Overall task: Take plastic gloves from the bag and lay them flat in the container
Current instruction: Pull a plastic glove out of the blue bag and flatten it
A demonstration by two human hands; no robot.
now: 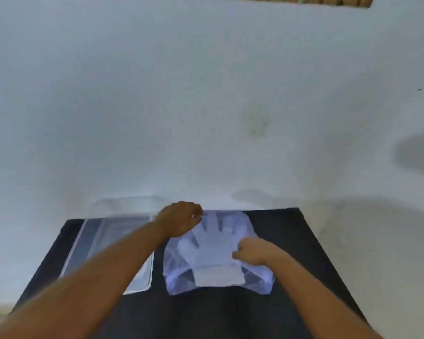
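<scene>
A clear plastic bag (260, 282) lies on the black table (230, 311), right of centre. A pale plastic glove (213, 243) lies spread over it, fingers pointing away from me. My left hand (179, 217) pinches the glove or bag at its far left corner, fingers closed. My right hand (251, 252) is closed on the plastic at the glove's right side near the cuff. A clear rectangular container (103, 231) sits to the left of the bag, partly hidden by my left forearm.
The table stands against a white wall (206, 106). The container's far end reaches past the table's back edge. A dark shadow lies on the wall at the right. Bare black tabletop shows in front of the bag.
</scene>
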